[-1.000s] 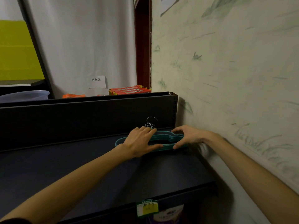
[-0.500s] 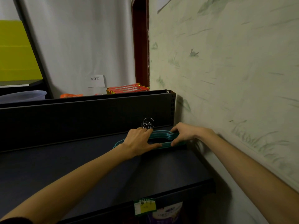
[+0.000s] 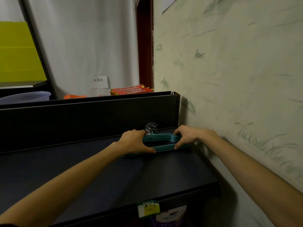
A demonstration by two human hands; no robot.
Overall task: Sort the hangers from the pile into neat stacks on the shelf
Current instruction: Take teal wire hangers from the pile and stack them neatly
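Both hands have barely shifted. Left hand (image 3: 134, 141) and right hand (image 3: 186, 136) grasp the teal hangers (image 3: 162, 139) (hooks (image 3: 151, 128) rearward) on the shelf (image 3: 98, 169).

dim room: pale green wall (image 3: 237, 66), white curtain (image 3: 82, 46), red doorframe (image 3: 145, 46).

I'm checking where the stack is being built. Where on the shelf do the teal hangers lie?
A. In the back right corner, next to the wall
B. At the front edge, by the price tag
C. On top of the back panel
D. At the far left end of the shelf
A: the teal hangers lie on the shelf at its back right corner, held between the left hand and right hand, beside the wall.
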